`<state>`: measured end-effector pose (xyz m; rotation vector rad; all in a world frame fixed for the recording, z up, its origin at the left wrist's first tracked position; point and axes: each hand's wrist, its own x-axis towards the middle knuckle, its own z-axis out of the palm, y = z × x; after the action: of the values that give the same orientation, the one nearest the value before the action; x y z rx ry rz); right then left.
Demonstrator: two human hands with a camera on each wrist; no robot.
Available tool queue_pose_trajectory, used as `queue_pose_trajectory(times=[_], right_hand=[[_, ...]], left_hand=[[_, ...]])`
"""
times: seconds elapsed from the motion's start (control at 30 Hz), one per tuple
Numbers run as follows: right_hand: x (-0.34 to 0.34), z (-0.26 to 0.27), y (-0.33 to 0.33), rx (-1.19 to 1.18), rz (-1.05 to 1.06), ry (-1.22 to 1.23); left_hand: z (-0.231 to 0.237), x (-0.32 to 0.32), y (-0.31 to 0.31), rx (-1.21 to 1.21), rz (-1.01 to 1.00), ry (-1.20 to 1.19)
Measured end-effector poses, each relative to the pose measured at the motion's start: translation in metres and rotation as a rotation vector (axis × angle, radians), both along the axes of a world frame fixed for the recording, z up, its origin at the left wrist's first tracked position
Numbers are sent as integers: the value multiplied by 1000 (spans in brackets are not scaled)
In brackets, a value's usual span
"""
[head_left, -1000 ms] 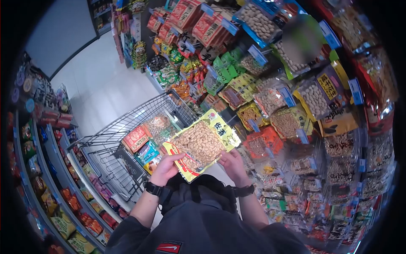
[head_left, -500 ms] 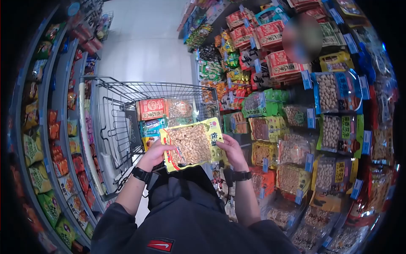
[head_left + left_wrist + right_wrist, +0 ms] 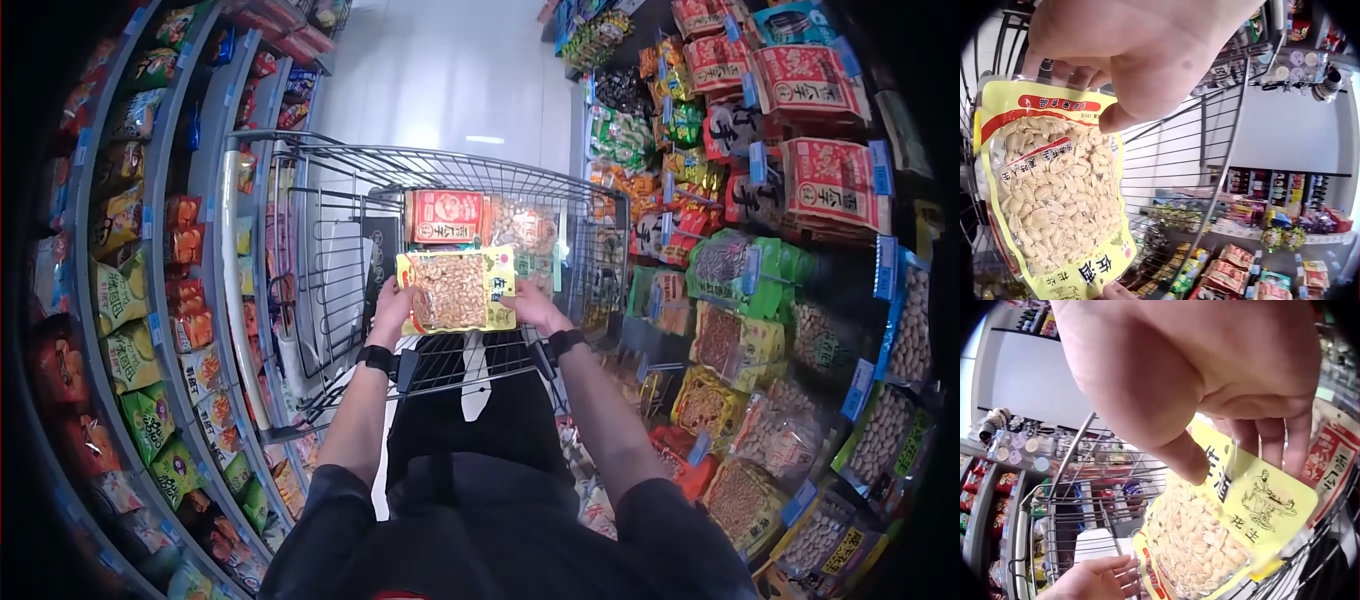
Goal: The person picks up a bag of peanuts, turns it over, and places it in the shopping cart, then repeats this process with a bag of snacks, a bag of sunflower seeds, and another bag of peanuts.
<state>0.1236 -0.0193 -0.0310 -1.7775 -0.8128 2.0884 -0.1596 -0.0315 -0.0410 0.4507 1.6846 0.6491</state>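
Both hands hold a yellow bag of peanuts (image 3: 455, 290) with a clear window, level over the shopping cart (image 3: 330, 150). My left hand (image 3: 392, 308) pinches its left end, the thumb on the front in the left wrist view. At the other end my right hand (image 3: 535, 306) grips the bag, its thumb pressing beside the printed letters (image 3: 1216, 472) and its fingers behind. In the cart, just beyond the bag, lie a red packet (image 3: 447, 215) and a clear bag of nuts (image 3: 525, 228).
Shelves of snack bags (image 3: 130, 300) line the left side. On the right, hanging packets of nuts and seeds (image 3: 740, 340) come close to the cart. Pale floor (image 3: 450, 80) runs ahead between them. A black panel (image 3: 381, 250) stands inside the cart's left part.
The view has turned, and the cart now sits squarely ahead. Both arms have reached forward, carrying the peanut bag from near the body to over the cart; both hands still hold it.
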Motion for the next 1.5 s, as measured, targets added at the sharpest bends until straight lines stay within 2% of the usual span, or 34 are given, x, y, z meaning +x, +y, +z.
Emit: queue_pose_trajectory(times=[0.07,0.1,0.2,0.27,0.37,0.4,0.47,0.5,0.6,0.67,0.7,0.73,0.77,0.8,0.83,0.87,0.9,1.0,1.07,1.13,1.23,1.33,1.4,1.47,1.5], right_hand=[[0,-44,-10,61,132,4],[0,-63,-16,9,105,3],[-4,-67,-11,1,192,73],[-4,-111,-17,-93,316,9],[-13,-128,-18,-116,317,-21],[-17,-121,-14,-112,326,-106],[-22,-113,-10,-141,145,-33],[-21,-128,-16,-154,142,-28],[-23,-185,-41,-253,70,109],[-33,-203,-51,-138,53,-18],[-33,-211,-50,-109,185,-23],[-34,-220,-50,-111,185,-21],[-38,-229,-50,-161,402,-147],[-44,-235,-50,-207,619,-272],[-51,-197,-31,-259,678,-377],[-54,-195,-28,-261,679,-370],[-55,-197,-28,-278,695,-390],[-54,-196,-25,-301,675,-442],[-50,-199,-20,-223,859,-354],[-50,-203,-21,-255,854,-403],[-46,-202,-17,-229,847,-345],[-41,-202,-16,-216,780,-366],[-35,-212,-17,-120,815,-317],[-29,-221,-24,-152,656,-319],[-26,-225,-26,-161,650,-284]], left_hand=[[-33,2,-8,-62,-45,-51],[-37,9,-9,-103,-82,35],[-103,13,-28,-81,-9,-112],[-124,14,-32,-147,-17,-28],[-163,6,-42,-240,-256,117],[-174,5,-45,-257,-259,116],[-192,0,-51,-250,-423,133],[-176,5,-44,-296,-437,178],[-182,1,-43,-283,-452,189],[-171,6,-39,-305,-499,230],[-171,6,-39,-318,-494,212],[-171,7,-40,-331,-485,195],[-171,12,-41,-383,-574,303],[-197,6,-50,-377,-542,135],[-194,7,-48,-399,-473,35],[-187,13,-45,-421,-404,-66],[-180,19,-41,-429,-403,-62],[-181,30,-36,-385,-497,3],[-193,32,-40,-312,-576,-42],[-207,34,-46,-349,-606,-34],[-218,36,-46,-404,-671,24],[-224,31,-38,-356,-764,45],[-219,29,-34,-358,-771,71],[-202,30,-24,-379,-881,73],[-204,30,-26,-371,-877,69]])
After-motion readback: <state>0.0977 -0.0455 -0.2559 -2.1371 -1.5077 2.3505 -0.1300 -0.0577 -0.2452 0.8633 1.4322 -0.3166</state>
